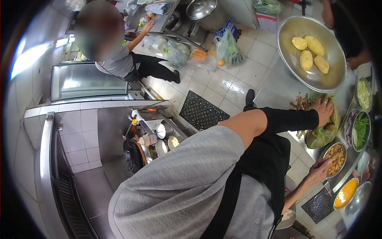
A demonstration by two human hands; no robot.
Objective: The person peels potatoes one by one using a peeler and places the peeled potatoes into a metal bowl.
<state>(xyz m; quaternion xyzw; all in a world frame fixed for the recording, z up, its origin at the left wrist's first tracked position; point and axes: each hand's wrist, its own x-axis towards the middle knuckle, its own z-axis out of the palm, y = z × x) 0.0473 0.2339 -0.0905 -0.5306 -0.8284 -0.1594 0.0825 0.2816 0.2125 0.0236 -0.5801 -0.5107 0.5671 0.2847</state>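
My left hand (323, 112), with a ring on one finger and a black sleeve on the forearm, lies with fingers spread on a clear plastic bag (321, 137) of greenish-brown produce. Brown scraps like peelings (301, 102) lie beside it on the metal table. My right hand (318, 170) is closed around a thin dark utensil (335, 153); whether it is a knife or a spoon I cannot tell. The utensil overlaps a bowl of small golden-brown pieces (337, 161). Several peeled potatoes (306, 59) sit in a large metal basin (284, 44) near my left hand.
Bowls of green strips (361, 129), pale slices (363, 93) and orange liquid (345, 194) line the far edge. A co-worker (115, 63) stands at a counter; another person's arm (328, 15) is near the basin. Bags of vegetables (229, 49) and a black mat (203, 109) are on the floor.
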